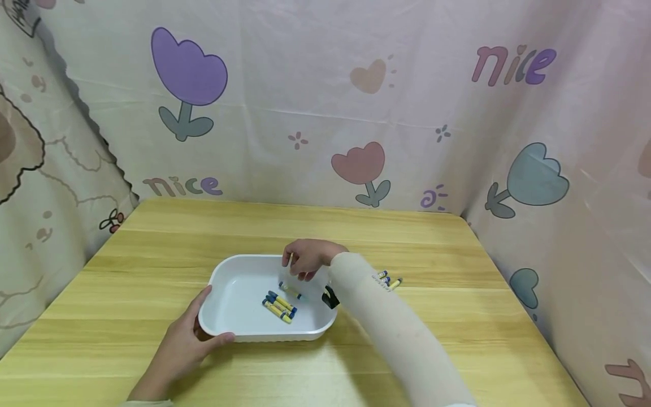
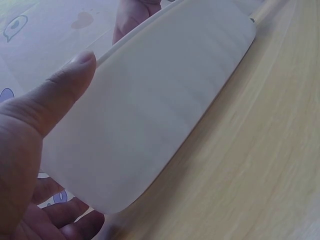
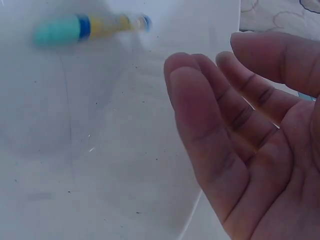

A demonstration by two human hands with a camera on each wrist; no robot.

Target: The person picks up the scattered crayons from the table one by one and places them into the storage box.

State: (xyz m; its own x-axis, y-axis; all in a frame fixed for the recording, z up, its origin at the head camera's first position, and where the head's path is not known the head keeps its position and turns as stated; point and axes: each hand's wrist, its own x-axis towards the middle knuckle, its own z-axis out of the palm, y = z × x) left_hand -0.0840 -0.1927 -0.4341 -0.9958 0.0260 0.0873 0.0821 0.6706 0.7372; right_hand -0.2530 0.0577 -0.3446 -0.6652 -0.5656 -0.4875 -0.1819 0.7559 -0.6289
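A white plastic tray point(image 1: 231, 299) stands on the table. My left hand point(image 1: 180, 342) grips its near left corner, the thumb point(image 2: 65, 92) along the near rim and the fingers point(image 2: 82, 222) round the end. Above the tray's far right part is my right hand point(image 1: 309, 257), fingers loosely bent and apart, holding nothing. A turquoise crayon point(image 3: 57, 31) in a yellow wrapper is below the fingertips, blurred in the right wrist view. Several more yellow-wrapped crayons point(image 1: 280, 307) with dark blue bands lie together on the tray floor.
More crayons point(image 1: 395, 283) lie on the wooden table point(image 1: 437, 316) right of the tray, partly hidden by my right sleeve point(image 1: 391, 322). A small black piece point(image 1: 330, 297) shows beside that sleeve. A patterned curtain point(image 1: 285, 73) hangs behind the table and along both sides.
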